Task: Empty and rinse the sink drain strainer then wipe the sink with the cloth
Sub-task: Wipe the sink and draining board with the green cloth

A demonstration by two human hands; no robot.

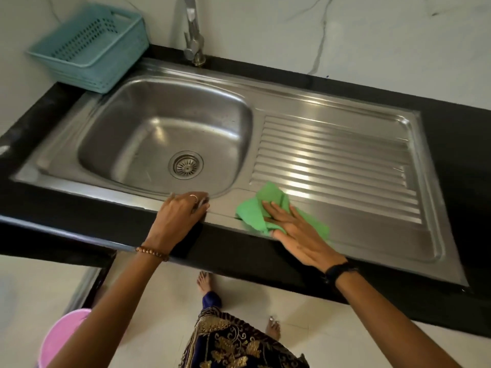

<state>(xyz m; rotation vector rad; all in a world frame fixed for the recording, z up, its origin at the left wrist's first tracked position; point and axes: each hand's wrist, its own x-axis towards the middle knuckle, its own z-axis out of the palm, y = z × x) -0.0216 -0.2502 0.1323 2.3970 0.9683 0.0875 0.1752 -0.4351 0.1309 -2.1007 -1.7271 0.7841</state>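
The steel sink (138, 144) has a round drain strainer (185, 164) seated in the middle of its bowl. A crumpled green cloth (255, 208) lies on the sink's front rim, at the near left corner of the ribbed drainboard (337, 166). My right hand (295, 229) lies flat on the cloth with straight fingers, pressing it onto the steel. My left hand (180, 216) rests on the front rim of the sink just below the bowl, its fingers bent over the edge and holding nothing.
A teal plastic basket (90, 46) stands on the black counter (457, 144) at the back left. The tap (194, 35) rises behind the bowl. On the floor at the lower left is a pink lid (63, 338). My bare feet stand below the counter edge.
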